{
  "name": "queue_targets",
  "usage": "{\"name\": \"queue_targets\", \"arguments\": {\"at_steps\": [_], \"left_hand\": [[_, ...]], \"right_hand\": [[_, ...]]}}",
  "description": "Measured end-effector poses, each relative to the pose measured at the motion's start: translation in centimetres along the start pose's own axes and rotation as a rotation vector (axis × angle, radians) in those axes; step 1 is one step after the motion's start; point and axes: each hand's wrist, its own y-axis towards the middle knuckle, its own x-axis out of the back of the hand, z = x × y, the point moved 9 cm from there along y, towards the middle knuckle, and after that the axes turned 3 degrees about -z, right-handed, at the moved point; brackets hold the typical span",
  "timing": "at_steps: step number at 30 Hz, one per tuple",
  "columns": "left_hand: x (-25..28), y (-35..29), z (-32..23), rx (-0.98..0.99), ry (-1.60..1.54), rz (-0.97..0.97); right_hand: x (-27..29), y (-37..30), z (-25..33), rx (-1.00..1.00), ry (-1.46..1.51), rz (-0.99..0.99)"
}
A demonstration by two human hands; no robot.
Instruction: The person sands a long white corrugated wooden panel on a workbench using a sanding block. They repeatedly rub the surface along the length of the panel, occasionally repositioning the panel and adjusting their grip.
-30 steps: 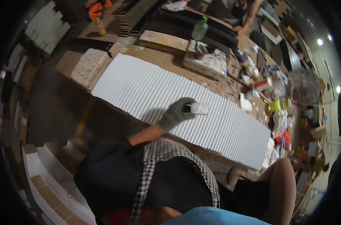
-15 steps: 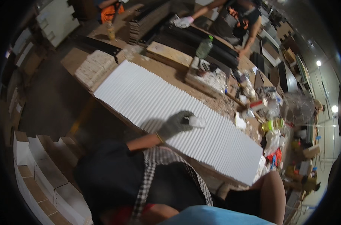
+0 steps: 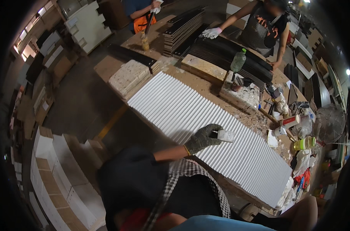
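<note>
My left hand (image 3: 204, 139), in a dark grey work glove, reaches over a row of thin white strips (image 3: 171, 104) packed side by side on the workbench. Its fingers are closed around a small pale rectangular block (image 3: 226, 136), held just above or on the strips; contact cannot be made out. What kind of block it is does not show clearly. At the lower right my bent right arm (image 3: 304, 211) appears, but the hand itself is out of sight.
A speckled pale block (image 3: 129, 79) sits at the bench's left end, a wooden block (image 3: 204, 68) behind the strips. A green bottle (image 3: 238, 61), cups and a yellow-green container (image 3: 304, 144) crowd the right side. Across the bench, a co-worker's gloved hand (image 3: 211, 33) rests by dark panels.
The whole view has shifted, so the bench appears farther right and lower. My left hand still grips the pale block over about the same part of the strips.
</note>
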Motion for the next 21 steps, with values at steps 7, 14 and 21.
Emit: {"name": "queue_targets", "arguments": {"at_steps": [7,14,21], "left_hand": [[-2.0,0.7,-0.8,0.027,0.199,0.037],[-0.9,4.1,-5.0,-0.13,-0.02,-0.168],[-4.7,4.5,-5.5,-0.129,-0.143,-0.097]], "right_hand": [[0.7,-1.5,0.6,-0.028,-0.09,0.034],[7.5,-7.7,-0.2,-0.471,-0.528,-0.322],[-22.2,-34.5,3.2,-2.084,0.555,-0.882]]}}
